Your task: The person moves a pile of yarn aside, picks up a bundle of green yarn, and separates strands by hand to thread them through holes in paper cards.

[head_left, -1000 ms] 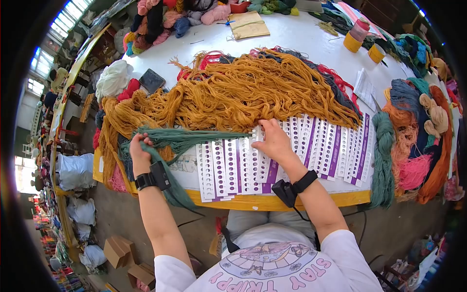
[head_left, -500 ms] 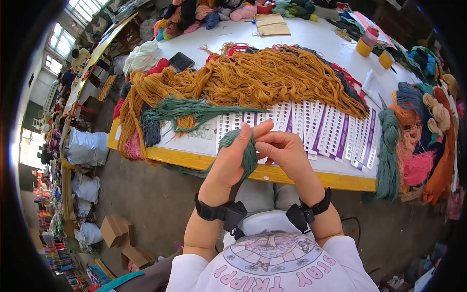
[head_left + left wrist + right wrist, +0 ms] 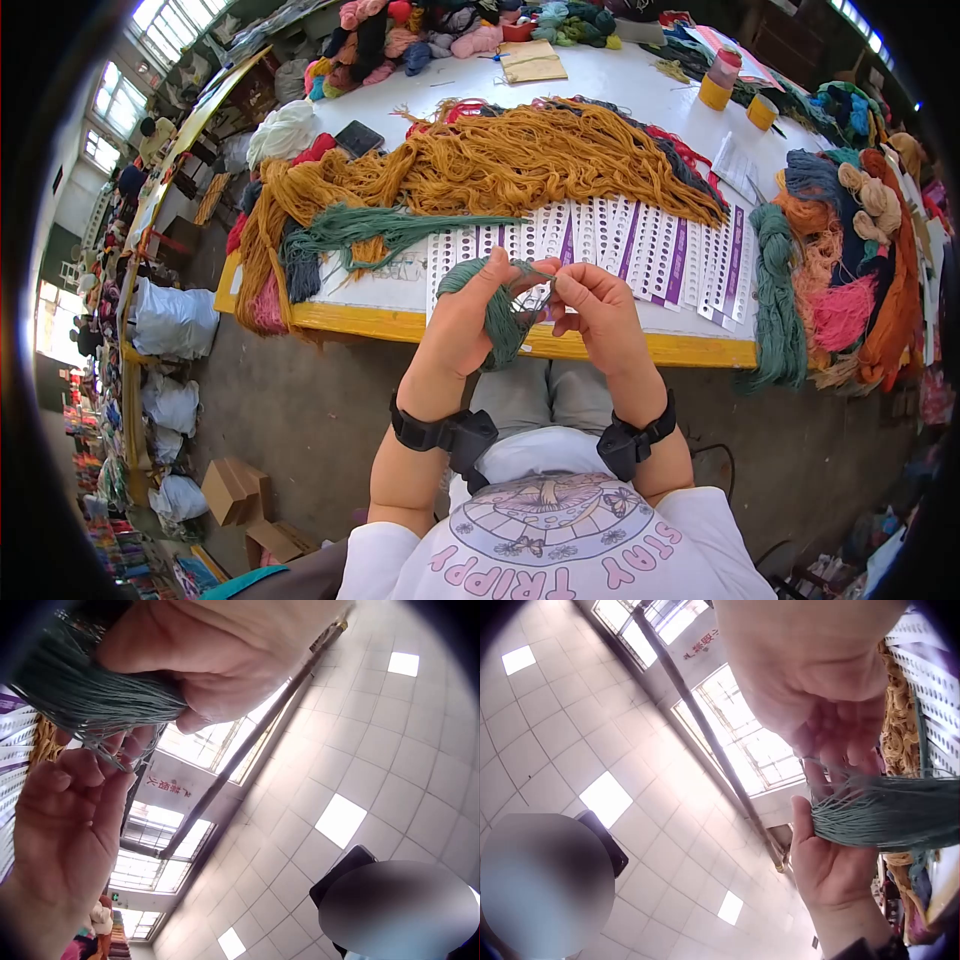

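In the head view the left hand [image 3: 462, 318] grips a looped bundle of green yarn [image 3: 505, 325] above the table's front edge. Beside it the right hand [image 3: 598, 312] pinches a few green strands between thumb and finger, pulled a little out from the bundle. The left wrist view shows the green bundle [image 3: 112, 697] lying across the left hand [image 3: 217, 656], with the right hand [image 3: 71, 832] at its strands. From the right wrist view, the strands [image 3: 885, 814] fan out between both hands. Another green skein [image 3: 400, 232] lies on the table.
A large heap of mustard yarn [image 3: 540, 155] covers the table's middle, with punched white and purple cards [image 3: 600, 250] in front of it. Hanging at the right edge are a green skein [image 3: 776, 300] and other coloured yarns [image 3: 845, 310]. A black phone [image 3: 359, 138] lies at the left.
Both hands came off the table and together over its front edge, the left with green yarn gathered in it. Since half a second ago, the right hand has drawn some strands rightward.
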`<state>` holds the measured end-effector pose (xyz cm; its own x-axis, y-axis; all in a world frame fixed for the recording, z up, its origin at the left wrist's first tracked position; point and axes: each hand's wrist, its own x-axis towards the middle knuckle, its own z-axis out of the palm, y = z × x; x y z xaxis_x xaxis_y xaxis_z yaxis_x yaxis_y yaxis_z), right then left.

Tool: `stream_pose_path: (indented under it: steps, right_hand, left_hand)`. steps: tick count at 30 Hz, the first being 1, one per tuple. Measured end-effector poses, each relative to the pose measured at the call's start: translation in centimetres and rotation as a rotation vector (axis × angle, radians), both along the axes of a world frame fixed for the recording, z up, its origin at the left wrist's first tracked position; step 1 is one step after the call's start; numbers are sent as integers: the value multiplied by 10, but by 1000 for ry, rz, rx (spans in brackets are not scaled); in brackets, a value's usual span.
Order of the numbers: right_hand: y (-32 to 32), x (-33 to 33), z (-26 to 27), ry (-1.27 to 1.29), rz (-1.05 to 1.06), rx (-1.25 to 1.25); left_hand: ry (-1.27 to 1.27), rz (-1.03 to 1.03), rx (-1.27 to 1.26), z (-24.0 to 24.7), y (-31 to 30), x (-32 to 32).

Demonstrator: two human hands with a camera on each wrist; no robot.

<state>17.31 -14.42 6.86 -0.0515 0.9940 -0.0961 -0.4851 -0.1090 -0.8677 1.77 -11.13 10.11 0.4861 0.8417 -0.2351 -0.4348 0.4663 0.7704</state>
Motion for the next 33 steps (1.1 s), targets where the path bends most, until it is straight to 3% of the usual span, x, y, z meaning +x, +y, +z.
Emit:
stream_pose_path:
  steps: [6,9,12,15,24,27,30,33]
  right_hand:
    - [2,-4,-9,120,-11,13]
    - [3,-6,-10,31,-35,-33]
    - [1,-11,2,-203,-101,-31]
    - [9,-13,-16,-461,-89,286]
    - [7,-14,4,-10,-107,-67]
    - [12,-10,-2,360,-25,-117]
    - [14,-3,-7,400,93,-152]
    - [11,-8,0,44,77,-118]
  left_hand:
    - [-68,-7,-85,-3,2,-6]
    - [-144,18,-117,-2,2,-4]
    - [-91,-3,-92,-8,6,-6]
    - [-50,-17,-61,-14,7,-3]
    - [1,-51,8,-10,8,-4]
    - [-17,-68,-8,-15,10,-8]
    - [-74,-2,-16,-11,5,-2]
    - [1,-41,45,-10,4,-2]
